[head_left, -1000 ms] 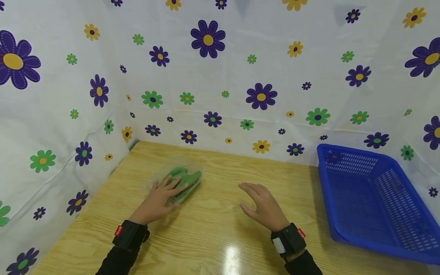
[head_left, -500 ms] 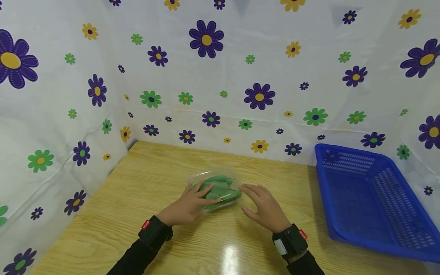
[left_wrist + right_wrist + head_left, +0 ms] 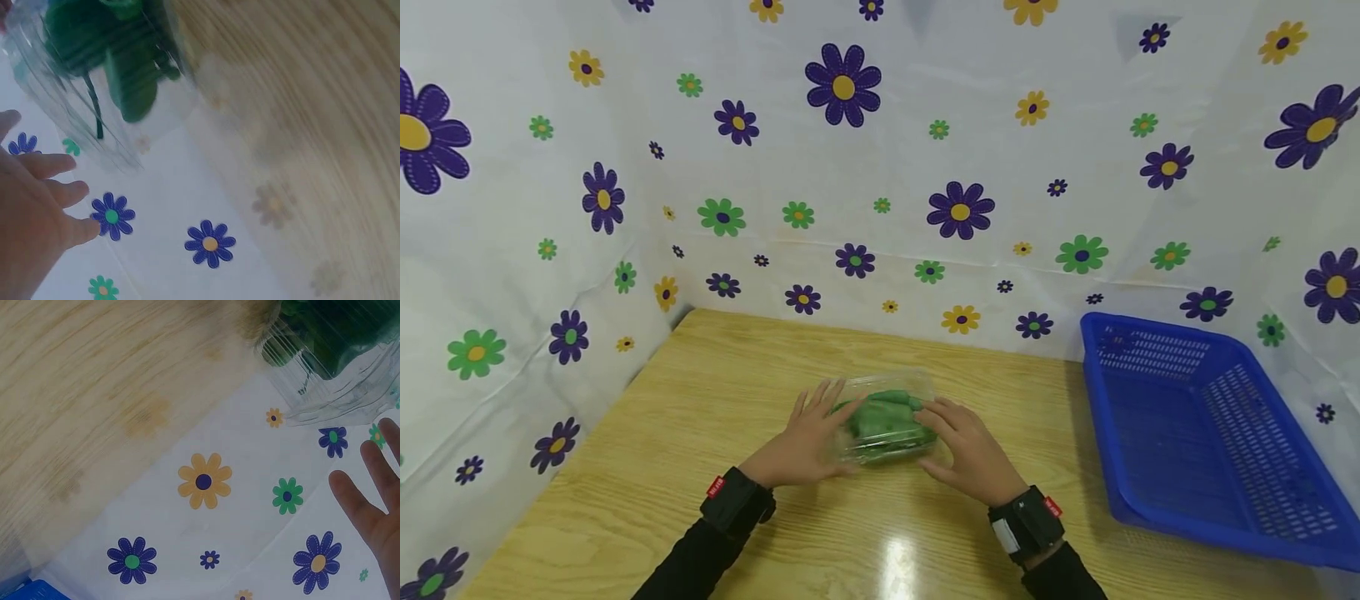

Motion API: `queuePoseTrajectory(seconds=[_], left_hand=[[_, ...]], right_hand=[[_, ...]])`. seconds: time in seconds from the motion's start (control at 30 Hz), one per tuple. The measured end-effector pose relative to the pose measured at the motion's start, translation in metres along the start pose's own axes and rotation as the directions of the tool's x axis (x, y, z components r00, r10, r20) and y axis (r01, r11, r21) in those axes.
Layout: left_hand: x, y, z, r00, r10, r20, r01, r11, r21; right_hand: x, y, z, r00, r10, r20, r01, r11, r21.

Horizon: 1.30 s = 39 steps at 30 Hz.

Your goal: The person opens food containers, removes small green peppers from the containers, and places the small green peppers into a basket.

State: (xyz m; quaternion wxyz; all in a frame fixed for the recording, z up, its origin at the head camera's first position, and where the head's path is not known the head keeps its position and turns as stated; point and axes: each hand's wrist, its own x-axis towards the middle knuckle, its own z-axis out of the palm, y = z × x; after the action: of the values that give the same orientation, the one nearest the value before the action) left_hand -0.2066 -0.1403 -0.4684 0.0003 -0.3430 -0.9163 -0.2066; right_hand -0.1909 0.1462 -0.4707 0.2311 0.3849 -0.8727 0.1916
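A clear plastic box (image 3: pixel 891 381) with green peppers (image 3: pixel 886 421) inside lies on the wooden table in the head view. My left hand (image 3: pixel 801 442) is at the box's left side, its fingers spread and pointing forward. On the opposite side, my right hand (image 3: pixel 972 450) has its fingertips at the box's right edge, fingers slightly bent. The left wrist view shows a pepper with a thin stem through the clear wall (image 3: pixel 115 150), the left fingers (image 3: pixel 56 165) a little way off. Whether the right fingers touch the wall cannot be made out.
To the right stands a blue plastic basket (image 3: pixel 1097 417) with slotted sides. The wooden tabletop (image 3: pixel 760 342) runs back to a white flower-print cloth (image 3: pixel 760 167) that hangs behind and at the left.
The left hand has slid the box of peppers from the left to the middle, up to the right hand. Its fingers have since moved off the top to the box's left side.
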Motion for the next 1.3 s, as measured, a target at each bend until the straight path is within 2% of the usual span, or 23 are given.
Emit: queuePoseTrajectory(seconds=[0.07, 0.13, 0.3, 0.47, 0.73, 1.07, 1.3], left_hand=[[-0.002, -0.005, 0.000, 0.999, -0.019, -0.031, 0.019, 1.000, -0.010], [-0.003, -0.008, -0.002, 0.999, -0.026, -0.037, 0.024, 0.999, -0.043], [-0.003, -0.010, -0.003, 0.999, -0.041, 0.006, 0.042, 0.992, -0.121], [0.003, -0.009, -0.001, 1.000, -0.014, 0.023, 0.016, 0.994, -0.106], [0.015, 0.006, 0.007, 0.995, 0.066, 0.071, -0.058, 0.992, -0.112], [0.031, 0.025, 0.017, 0.988, 0.082, 0.132, -0.069, 0.993, -0.100], [0.036, 0.034, 0.020, 0.980, 0.104, 0.168, -0.085, 0.990, -0.115]], right_hand=[[0.001, 0.000, 0.000, 1.000, -0.005, 0.012, 0.005, 1.000, -0.011], [0.002, 0.001, 0.000, 0.999, -0.004, 0.032, 0.005, 1.000, -0.018], [0.000, 0.003, 0.003, 0.998, 0.005, 0.066, -0.003, 1.000, -0.026], [-0.008, 0.006, 0.002, 0.999, -0.001, 0.047, 0.003, 0.999, -0.040], [-0.033, 0.010, -0.010, 1.000, -0.004, 0.027, 0.007, 0.996, -0.086], [-0.055, 0.011, -0.030, 1.000, 0.005, 0.025, -0.001, 0.992, -0.126], [-0.066, 0.008, -0.040, 1.000, 0.012, 0.024, -0.007, 0.985, -0.170]])
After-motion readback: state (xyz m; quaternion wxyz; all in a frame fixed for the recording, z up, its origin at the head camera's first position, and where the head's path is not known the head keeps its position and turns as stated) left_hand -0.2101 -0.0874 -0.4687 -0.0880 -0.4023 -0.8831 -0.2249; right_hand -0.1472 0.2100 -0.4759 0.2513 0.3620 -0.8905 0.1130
